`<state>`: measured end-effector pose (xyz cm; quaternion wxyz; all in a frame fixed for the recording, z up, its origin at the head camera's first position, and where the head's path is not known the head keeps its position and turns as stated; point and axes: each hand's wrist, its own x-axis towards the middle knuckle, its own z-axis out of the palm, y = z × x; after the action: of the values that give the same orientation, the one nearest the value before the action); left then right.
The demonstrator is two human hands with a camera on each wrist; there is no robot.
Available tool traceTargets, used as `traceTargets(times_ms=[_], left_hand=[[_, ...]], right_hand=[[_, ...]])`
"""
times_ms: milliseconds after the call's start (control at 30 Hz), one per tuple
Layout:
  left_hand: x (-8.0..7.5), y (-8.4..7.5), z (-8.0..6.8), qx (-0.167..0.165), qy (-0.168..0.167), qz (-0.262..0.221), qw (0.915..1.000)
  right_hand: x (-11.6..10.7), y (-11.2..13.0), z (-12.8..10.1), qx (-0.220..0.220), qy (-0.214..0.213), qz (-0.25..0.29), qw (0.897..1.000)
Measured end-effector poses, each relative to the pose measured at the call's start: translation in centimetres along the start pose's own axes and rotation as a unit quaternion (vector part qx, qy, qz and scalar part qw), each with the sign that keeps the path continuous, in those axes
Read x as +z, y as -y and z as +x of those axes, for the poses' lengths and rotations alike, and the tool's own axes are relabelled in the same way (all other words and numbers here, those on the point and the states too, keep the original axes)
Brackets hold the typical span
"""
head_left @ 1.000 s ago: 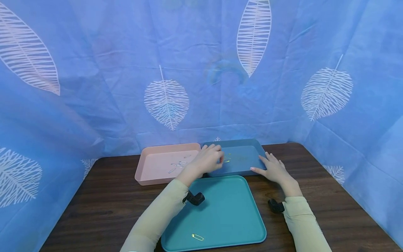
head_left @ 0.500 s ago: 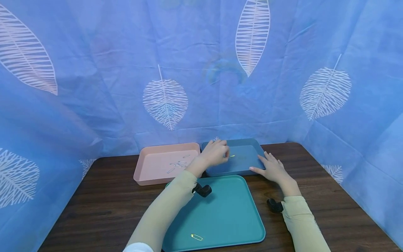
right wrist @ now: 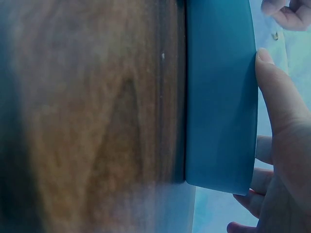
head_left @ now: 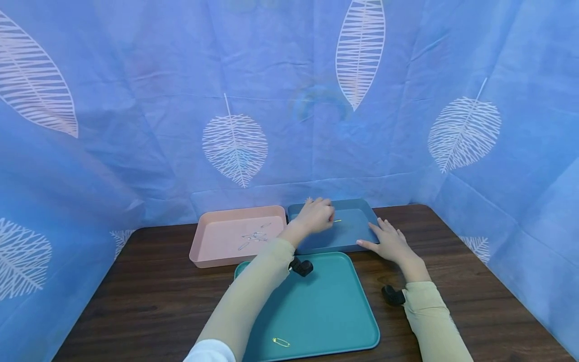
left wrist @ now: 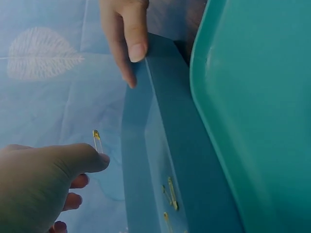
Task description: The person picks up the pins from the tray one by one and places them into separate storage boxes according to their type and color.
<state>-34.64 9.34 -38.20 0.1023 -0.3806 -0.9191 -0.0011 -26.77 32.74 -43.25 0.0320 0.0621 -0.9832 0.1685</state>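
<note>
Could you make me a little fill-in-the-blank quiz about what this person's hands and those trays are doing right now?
1. The left hand pinches a gold ____ above the blue tray.
2. The right hand rests on the rim of the ____ tray.
3. The silver pins lie in the ____ tray.
4. One gold pin lies alone on the ____ tray.

Missing words: safety pin; blue; pink; teal

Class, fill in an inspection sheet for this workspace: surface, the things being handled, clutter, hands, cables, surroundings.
Surface: dark wood table.
Things handled: gold safety pin pinched over the blue tray, which already holds gold pins.
Clutter: pink tray with silver pins; teal tray with one gold pin.
Hands: left hand pinches the safety pin; right hand rests on the blue tray's rim, fingers straight.
Cables: nothing seen.
Surroundings: blue leaf-print cloth on three sides.
</note>
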Motion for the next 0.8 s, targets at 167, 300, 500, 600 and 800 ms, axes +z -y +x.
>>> traceTargets(times_ms=[167,300,500,600,800], left_hand=[[0.6,-0.3,0.8,-0.012,0.002,0.015,0.9998],[1.3,-0.3,1.5,-0.024,0.007,0.02,0.9995],[2.1,-0.3,2.2,-0.042,0.01,0.014,0.999],[2.3,-0.3,2.6,-0.053,0.014,0.007,0.9985],[2.8,-0.2,3.2,-0.07,0.018,-0.001,0.9974]], right_hand=[[-0.1,0.1,0.1,-0.001,0.005,-0.016,1.0],[0.0,0.2,0.2,-0.001,0.007,-0.027,1.0],[0.2,0.0,0.3,0.0,0.006,-0.021,1.0],[0.2,-0.1,0.3,0.001,0.006,-0.019,1.0],[0.1,-0.2,0.3,0.002,0.005,-0.022,1.0]])
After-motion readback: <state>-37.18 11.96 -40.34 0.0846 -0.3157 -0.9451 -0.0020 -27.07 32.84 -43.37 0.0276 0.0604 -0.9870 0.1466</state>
